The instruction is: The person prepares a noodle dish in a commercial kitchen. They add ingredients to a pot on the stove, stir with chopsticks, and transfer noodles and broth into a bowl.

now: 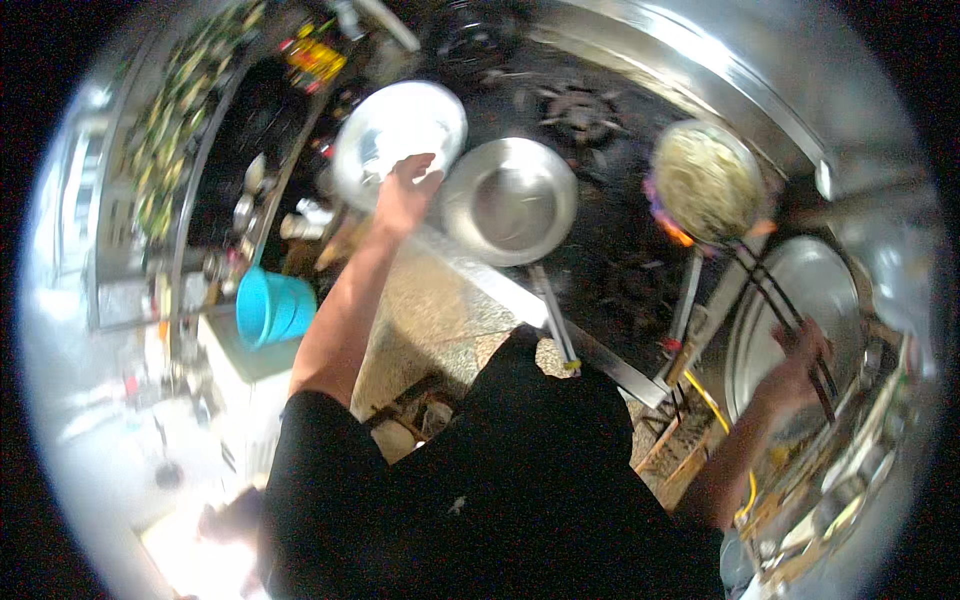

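My left hand (409, 193) is spread over the near rim of a shiny metal bowl or dish (405, 120); whether it touches the metal I cannot tell. Beside it a steel frying pan (510, 202) rests on the stove, its handle towards me. In my right hand (799, 364) is a pair of long dark chopsticks (772, 292), their tips at the near edge of a second pan. That pan (705, 180) holds pale, noodle-like food over a lit burner with orange and purple flame. Below my right hand lies a large round metal lid or tray (840, 300).
A bare burner (581, 112) stands behind the two pans. At the left a turquoise bucket (274, 307) sits near a white surface, and a yellow and red packet (313, 56) lies at the upper left. A yellow hose (705, 397) runs below the stove's right front edge.
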A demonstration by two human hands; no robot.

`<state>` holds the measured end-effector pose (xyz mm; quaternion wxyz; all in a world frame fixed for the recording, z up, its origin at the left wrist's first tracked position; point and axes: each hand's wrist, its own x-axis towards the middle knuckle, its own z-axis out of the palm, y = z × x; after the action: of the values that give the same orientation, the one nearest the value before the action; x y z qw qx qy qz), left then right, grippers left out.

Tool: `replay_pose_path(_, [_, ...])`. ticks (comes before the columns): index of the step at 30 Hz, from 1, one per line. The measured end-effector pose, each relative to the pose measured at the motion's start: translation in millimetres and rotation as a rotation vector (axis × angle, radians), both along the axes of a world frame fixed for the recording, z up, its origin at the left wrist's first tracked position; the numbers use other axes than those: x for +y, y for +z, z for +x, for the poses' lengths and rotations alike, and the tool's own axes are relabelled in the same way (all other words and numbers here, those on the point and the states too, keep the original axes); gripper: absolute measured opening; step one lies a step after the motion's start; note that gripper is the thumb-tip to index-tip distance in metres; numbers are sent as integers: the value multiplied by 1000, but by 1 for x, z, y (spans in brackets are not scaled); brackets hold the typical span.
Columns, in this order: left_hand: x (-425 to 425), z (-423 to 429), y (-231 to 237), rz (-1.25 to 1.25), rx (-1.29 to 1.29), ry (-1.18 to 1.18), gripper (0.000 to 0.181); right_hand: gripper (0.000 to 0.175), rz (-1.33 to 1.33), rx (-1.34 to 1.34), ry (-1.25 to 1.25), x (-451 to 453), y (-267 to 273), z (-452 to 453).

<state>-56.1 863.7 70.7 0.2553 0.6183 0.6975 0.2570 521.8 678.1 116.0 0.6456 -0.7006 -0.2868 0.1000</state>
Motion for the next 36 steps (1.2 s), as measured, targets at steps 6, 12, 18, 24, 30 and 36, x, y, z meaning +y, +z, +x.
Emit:
replay_pose_path(6, [-9,-138,-27,-152,365,198,59,40,150,235,138,-15,15,2])
replay_pose_path(12, [-31,-190,-36,-440,512,312,105,54,101,294,240,-19,19,-53])
replay_pose_path(18, [-55,-249,-39,-746,-116,105,94,40,78,413,442,3,24,-127])
replay_pose_path(24, [-92,-209,-38,-712,-487,137,30,33,-12,355,637,56,28,-227])
replay_pose_path(30, [-128,-162,15,-635,-491,310,20,27,-88,189,848,95,34,-297])
replay_pose_path(36, [-152,-135,58,-661,-575,284,20,32,-129,117,937,117,25,-319])
